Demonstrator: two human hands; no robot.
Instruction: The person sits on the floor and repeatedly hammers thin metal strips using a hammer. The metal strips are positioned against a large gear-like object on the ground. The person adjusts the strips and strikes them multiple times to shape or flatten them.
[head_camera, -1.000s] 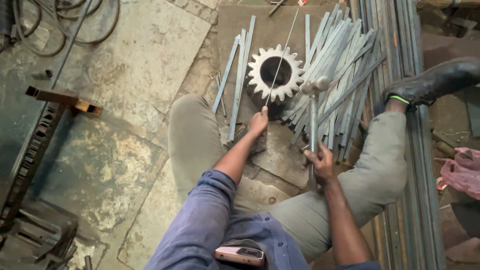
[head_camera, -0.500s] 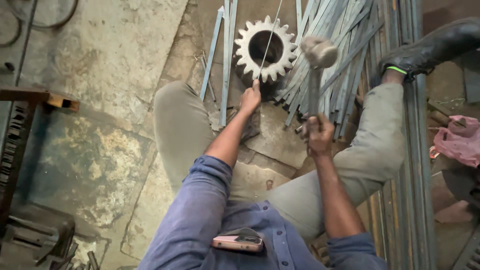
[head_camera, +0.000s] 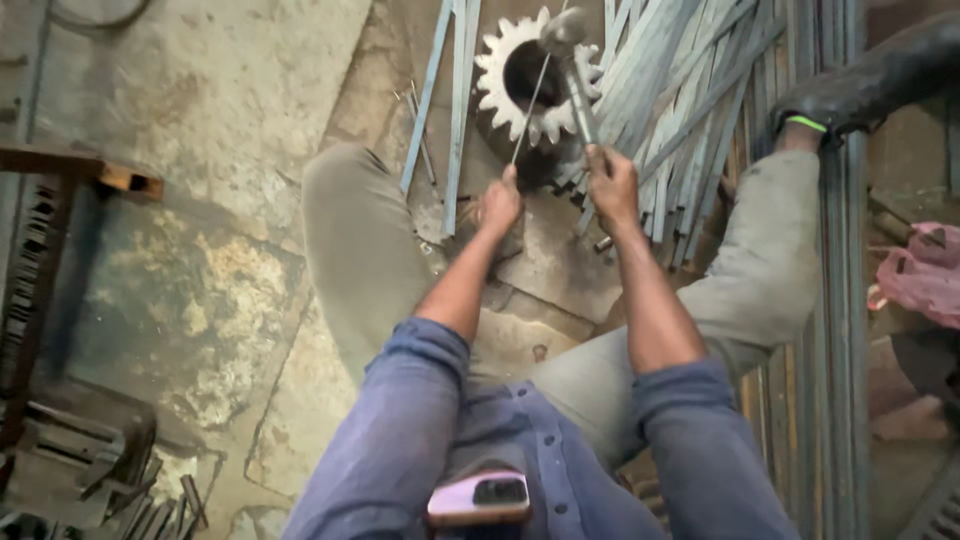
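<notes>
**On the workshop floor: hammer and rod at a gear**

At the far edge of the floor (head_camera: 200, 120), between the person's spread legs, a toothed gear (head_camera: 510, 75) lies flat with its dark bore facing up. The left hand (head_camera: 498, 205) is closed around the lower end of a thin rod (head_camera: 530, 100), which slants upward across the bore. The right hand (head_camera: 612, 185) is clenched on the shaft of a hammer (head_camera: 575, 70); the hammer's head stands over the gear's upper right teeth and hides part of the rim, and whether it touches the gear cannot be told.

A loose heap of grey metal strips (head_camera: 690, 90) lies just right of the gear, some ends running beneath the right wrist. Two more strips (head_camera: 455, 110) lie just left of it, reaching down beside the left knee. Long bars (head_camera: 830, 300) run along the right edge, crossed by a dark boot (head_camera: 880, 75) at the top right corner. A pink cloth (head_camera: 925, 275) sits at the right edge. A dark metal frame (head_camera: 60, 170) occupies the left edge, with scrap pieces (head_camera: 120, 470) near the bottom left corner. A phone (head_camera: 480, 497) shows in the blue shirt's pocket.
</notes>
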